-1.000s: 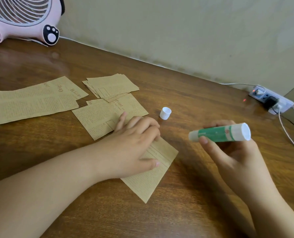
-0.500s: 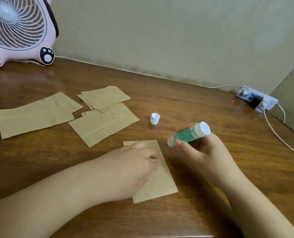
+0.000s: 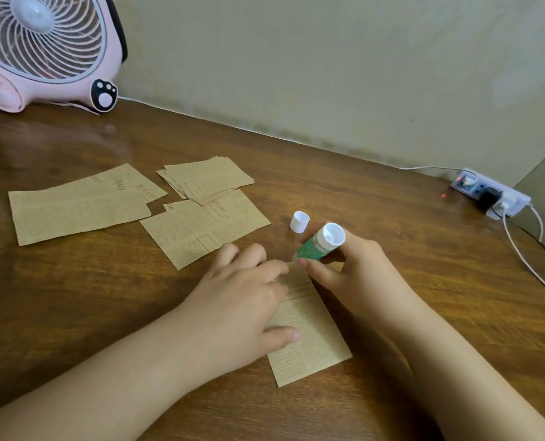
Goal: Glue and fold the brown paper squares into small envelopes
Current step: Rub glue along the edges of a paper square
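The left hand (image 3: 242,300) lies flat on a brown printed paper square (image 3: 309,342) near the front of the tabletop (image 3: 392,237), fingers loosely spread. The right hand (image 3: 357,272) grips an uncapped green glue stick (image 3: 320,241), tip down at the square's far edge. Gluing looks barely begun; no finished envelope shows. A stack of squares (image 3: 207,178) and larger sheets (image 3: 80,205) wait behind-left, the white cap (image 3: 299,221) just beyond. Bare wood lies right of the hands, towards the power strip (image 3: 491,196).

A dark brown wooden worktop (image 3: 376,202) meets a plain beige wall (image 3: 328,65); a pink table fan (image 3: 42,49) stands far left.
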